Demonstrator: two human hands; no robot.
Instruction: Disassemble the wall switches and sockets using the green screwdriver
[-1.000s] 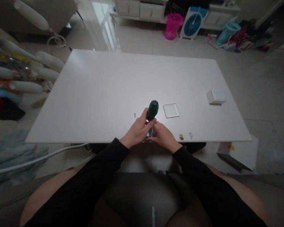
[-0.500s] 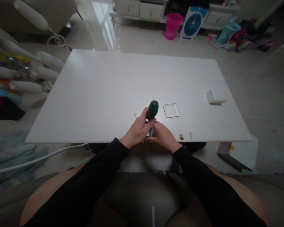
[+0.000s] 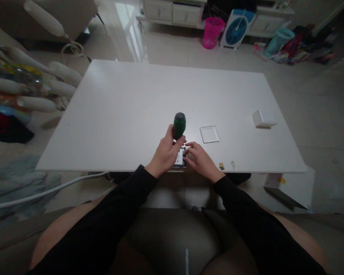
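My left hand [image 3: 164,154] is closed round a screwdriver with a green handle [image 3: 179,125] and a dark end cap. The handle points up and away; its shaft and tip are hidden by my hand. Below that hand, at the table's front edge, lies a small white plate-like device [image 3: 179,158] with a dark rim, partly covered by my fingers. At its right side is my right hand [image 3: 200,160], fingers bent but apart, with nothing visible in them. Whether its fingertips touch the rim, I cannot tell. A square white frame [image 3: 209,134] lies flat beyond my right hand.
On the white table [image 3: 126,99] are a white box [image 3: 264,118] at the right, a small yellow figure [image 3: 221,166] and a key-like piece [image 3: 233,164] near the front edge. A white chair-like object [image 3: 292,187] stands low at the right, and a white cable [image 3: 60,189] runs at the left.
My left hand and the screwdriver have shifted slightly left and away. My right hand has loosened and drawn apart from the left, uncovering more of the device. The small screw left of my hand is now hidden.
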